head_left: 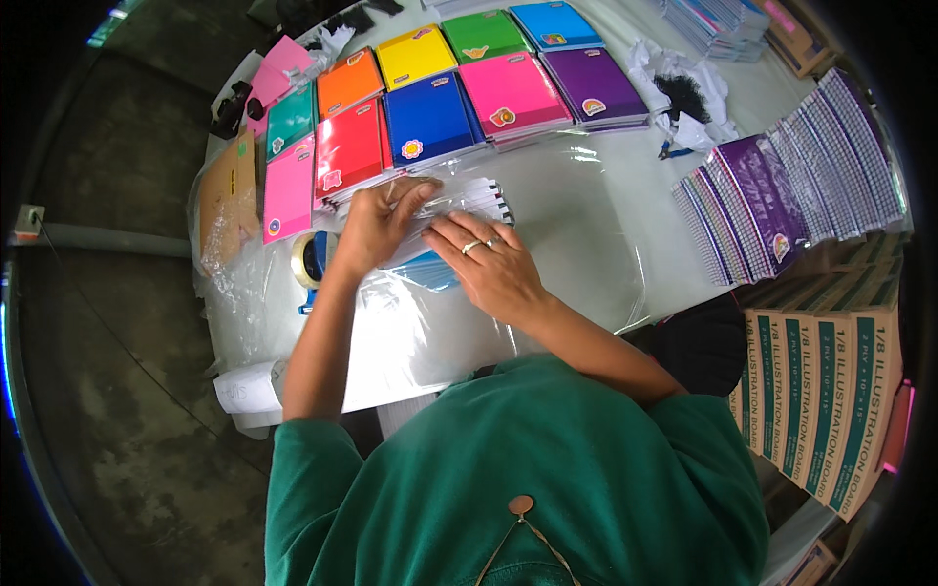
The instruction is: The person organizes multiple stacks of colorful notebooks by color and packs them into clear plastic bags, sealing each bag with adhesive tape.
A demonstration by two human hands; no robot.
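A small stack of notebooks [433,273] lies in front of me with clear plastic film [576,234] around it and spread to its right. Pale page edges and a bit of light blue cover show; the rest is hidden by my hands. My left hand [386,223] is bent over the stack's far left side, thumb and fingers closed on the film. Flat on the near side of the stack rests my right hand [493,271], fingers stretched out, a ring on one of them. Whether it presses film or notebook, I cannot tell.
Beyond my hands stand rows of coloured notebook piles [435,117]. A tape dispenser [311,259] sits left of my left wrist. On the right lie wrapped spiral notebooks [772,186] and blue-handled pliers [674,150]. Cartons [821,391] stand below the table's right edge.
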